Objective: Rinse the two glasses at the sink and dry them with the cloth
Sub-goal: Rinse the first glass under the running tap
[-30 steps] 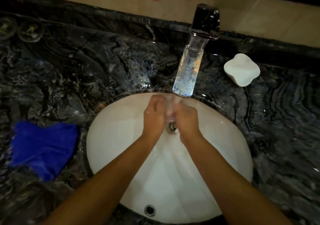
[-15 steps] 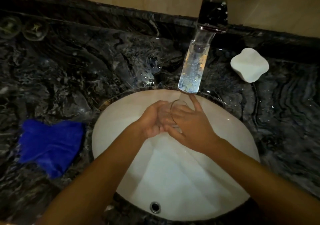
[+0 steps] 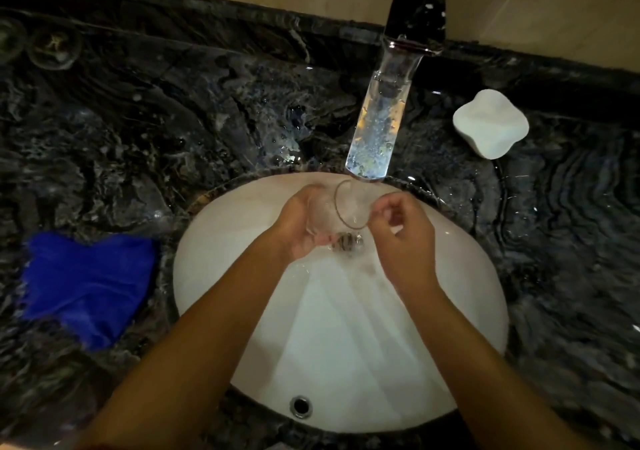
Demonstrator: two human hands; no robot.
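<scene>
one glass [image 3: 341, 212] is in hand at the centre of the frame, tilted under the tap [image 3: 384, 103] over the sink [image 3: 221, 262]; we judge the rinse under way. our left hand [image 3: 298, 228] curls round the glass, while our right hand [image 3: 403, 238] has loosely bent fingers at the rim; whether they pinch it, we cannot tell. next we need the one blue cloth [image 3: 86, 283], lower left. two round shapes [image 3: 34, 46], upper left, may be glasses.

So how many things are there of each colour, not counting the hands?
Clear: 1, the glass held under the tap
Blue: 1, the cloth
White: 2, the sink and the soap dish
Dark: 1, the tap
Total: 5
Two round things at far left are too dim to sort.
</scene>
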